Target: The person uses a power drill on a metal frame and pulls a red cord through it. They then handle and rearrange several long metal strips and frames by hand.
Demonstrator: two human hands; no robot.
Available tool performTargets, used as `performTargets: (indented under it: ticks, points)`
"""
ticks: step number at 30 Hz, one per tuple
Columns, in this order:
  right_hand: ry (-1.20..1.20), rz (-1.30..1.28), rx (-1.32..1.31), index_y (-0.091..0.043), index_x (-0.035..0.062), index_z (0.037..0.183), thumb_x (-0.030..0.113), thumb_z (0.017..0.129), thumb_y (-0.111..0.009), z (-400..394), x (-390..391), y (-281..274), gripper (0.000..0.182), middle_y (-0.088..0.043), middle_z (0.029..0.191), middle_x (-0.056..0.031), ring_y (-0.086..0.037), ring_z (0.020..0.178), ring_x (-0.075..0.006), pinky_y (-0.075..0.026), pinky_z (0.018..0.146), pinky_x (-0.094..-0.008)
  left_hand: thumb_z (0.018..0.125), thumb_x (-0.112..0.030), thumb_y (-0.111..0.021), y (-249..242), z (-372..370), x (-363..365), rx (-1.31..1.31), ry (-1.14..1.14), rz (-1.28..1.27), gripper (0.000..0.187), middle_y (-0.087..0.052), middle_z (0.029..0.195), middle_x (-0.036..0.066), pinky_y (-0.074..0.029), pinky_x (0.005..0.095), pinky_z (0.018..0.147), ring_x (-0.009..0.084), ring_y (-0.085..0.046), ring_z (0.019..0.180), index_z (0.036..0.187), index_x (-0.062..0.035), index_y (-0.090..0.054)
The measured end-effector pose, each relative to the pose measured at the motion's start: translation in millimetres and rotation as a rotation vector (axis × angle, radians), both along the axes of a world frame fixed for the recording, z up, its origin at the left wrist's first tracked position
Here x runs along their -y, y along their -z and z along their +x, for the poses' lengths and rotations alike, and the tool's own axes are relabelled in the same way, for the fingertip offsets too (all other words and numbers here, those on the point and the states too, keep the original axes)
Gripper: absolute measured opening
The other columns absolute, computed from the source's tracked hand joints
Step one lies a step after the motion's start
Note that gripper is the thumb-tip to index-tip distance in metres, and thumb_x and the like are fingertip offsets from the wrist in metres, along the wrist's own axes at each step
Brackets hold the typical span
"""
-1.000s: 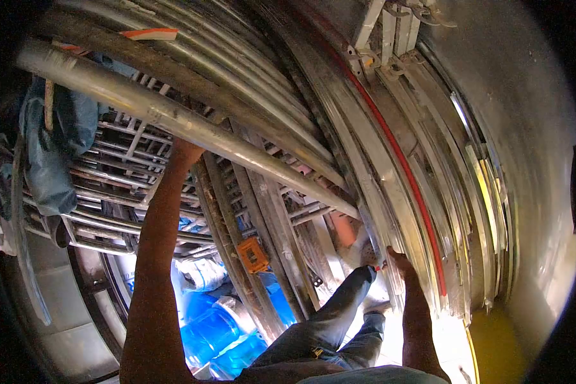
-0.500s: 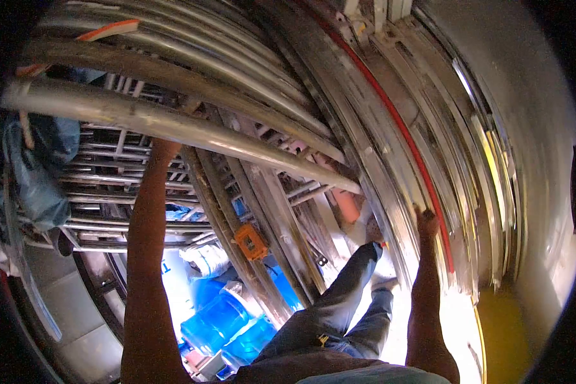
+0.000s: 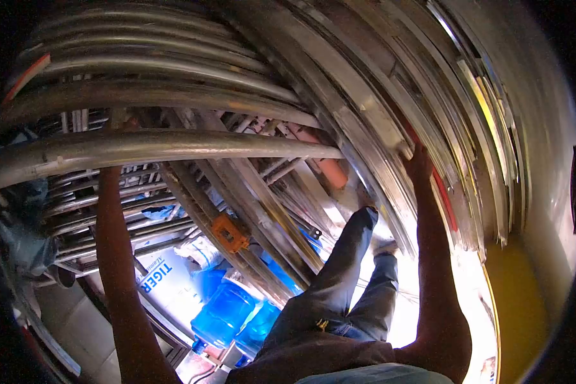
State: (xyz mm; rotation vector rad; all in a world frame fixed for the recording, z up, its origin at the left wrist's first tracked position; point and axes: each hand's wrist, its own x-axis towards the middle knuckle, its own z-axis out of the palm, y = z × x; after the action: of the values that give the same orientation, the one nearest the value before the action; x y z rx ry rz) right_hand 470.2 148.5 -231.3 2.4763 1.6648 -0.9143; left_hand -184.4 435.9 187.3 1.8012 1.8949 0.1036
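Note:
My left hand (image 3: 121, 121) is raised at the left, between a long bare metal pipe (image 3: 173, 146) and a darker pipe (image 3: 153, 95) above it; the pipe in front covers part of the hand, and its fingers are hard to make out. On the right, my right hand (image 3: 418, 160) is at the stacked metal profiles (image 3: 377, 121), beside a red strip (image 3: 443, 192). Its fingers bend at the end of a light metal profile (image 3: 406, 150), and shadow hides their exact hold.
An orange block (image 3: 230, 233) sits on slanting beams left of centre. Blue water bottles (image 3: 227, 306) and a sheet lettered TIGER (image 3: 163, 275) are lower down. Dark blue plastic (image 3: 25, 237) hangs at far left; a wall (image 3: 550, 160) curves along the right.
The long pipe's left end has dropped in view, and my left hand has shifted left and up. My right hand has moved up along the profiles. The whole view has turned somewhat.

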Motion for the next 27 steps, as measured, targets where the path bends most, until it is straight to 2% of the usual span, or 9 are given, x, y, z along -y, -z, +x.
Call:
performTargets:
  ticks: [2,3,10,15,20,21,22,25,27]
  points:
    - [0.041,0.104,-0.08,-0.037,0.0071,0.127,0.053,0.062,-0.074,-21,11,-9,0.088,-0.044,0.128,-0.0233,-0.045,0.117,-0.0394,-0.043,0.091,-0.0482,0.086,-0.029,-0.057,-2,4,2,0.056,-0.029,0.004,0.037,-0.051,0.118,0.015,-0.043,0.0415,0.092,0.0269,-0.051,0.105,0.117,-0.008,-0.05]
    - [0.116,-0.056,-0.185,-0.032,0.0079,0.133,0.05,0.059,-0.077,-18,13,2,0.096,-0.038,0.134,-0.0239,-0.039,0.124,-0.0379,-0.042,0.094,-0.046,0.087,-0.028,-0.057,-8,5,6,0.084,-0.045,0.009,0.037,-0.051,0.118,0.015,-0.043,0.0413,0.092,0.0268,-0.051,0.105,0.117,-0.008,-0.05]
    - [0.02,-0.389,-0.063,-0.017,0.0018,0.14,0.059,0.052,-0.076,-8,-10,11,0.12,-0.033,0.138,-0.0244,-0.044,0.12,-0.0395,-0.048,0.085,-0.0462,0.088,-0.028,-0.056,-10,27,12,0.307,-0.115,-0.014,0.038,-0.049,0.12,0.015,-0.043,0.0403,0.092,0.0261,-0.051,0.105,0.119,-0.0077,-0.048]
    - [-0.002,-0.058,0.137,-0.025,0.002,0.136,0.048,0.065,-0.073,-22,14,24,0.098,-0.036,0.136,-0.0227,-0.054,0.109,-0.0352,-0.052,0.074,-0.0433,0.089,-0.027,-0.056,-6,30,9,0.435,-0.155,-0.033,0.038,-0.048,0.121,0.015,-0.043,0.0396,0.092,0.0255,-0.051,0.106,0.121,-0.0076,-0.047]
    - [-0.117,-0.115,0.081,-0.027,0.0013,0.134,0.031,0.078,-0.064,-48,-5,-9,0.073,-0.035,0.137,-0.0232,-0.06,0.098,-0.0345,-0.053,0.067,-0.0408,0.09,-0.026,-0.055,-6,32,11,0.543,-0.167,-0.07,0.039,-0.047,0.122,0.016,-0.043,0.0388,0.093,0.025,-0.05,0.106,0.122,-0.0074,-0.046]
    - [-0.068,-0.205,0.06,-0.027,0.0011,0.134,0.026,0.081,-0.061,-51,-5,-5,0.067,-0.037,0.136,-0.0238,-0.062,0.093,-0.0348,-0.053,0.064,-0.0392,0.09,-0.026,-0.055,-5,31,10,0.569,-0.169,-0.078,0.039,-0.047,0.122,0.016,-0.043,0.0387,0.093,0.0249,-0.05,0.106,0.123,-0.0074,-0.046]
    - [-0.03,0.064,0.081,-0.028,0.0014,0.134,0.028,0.082,-0.06,-46,19,53,0.067,-0.048,0.124,-0.0226,-0.064,0.082,-0.0319,-0.052,0.061,-0.037,0.09,-0.026,-0.055,-5,30,9,0.595,-0.176,-0.089,0.039,-0.047,0.122,0.016,-0.043,0.0385,0.093,0.0248,-0.05,0.106,0.123,-0.0073,-0.045]
    - [-0.051,-0.143,-0.085,-0.029,0.0027,0.134,0.028,0.083,-0.059,-37,-6,32,0.064,-0.056,0.11,-0.0212,-0.065,0.079,-0.0296,-0.053,0.062,-0.0346,0.089,-0.022,-0.056,0,23,6,0.675,-0.187,-0.129,0.036,-0.05,0.118,0.014,-0.046,0.0352,0.087,0.0231,-0.053,0.102,0.121,-0.0069,-0.047]
    - [-0.134,-0.214,0.099,-0.033,0.0032,0.131,0.032,0.081,-0.062,-41,-16,26,0.064,-0.051,0.116,-0.0224,-0.063,0.089,-0.0311,-0.053,0.07,-0.0363,0.089,-0.019,-0.058,2,25,6,0.728,-0.197,-0.147,0.034,-0.053,0.115,0.013,-0.049,0.0327,0.083,0.0219,-0.055,0.098,0.119,-0.0066,-0.049]
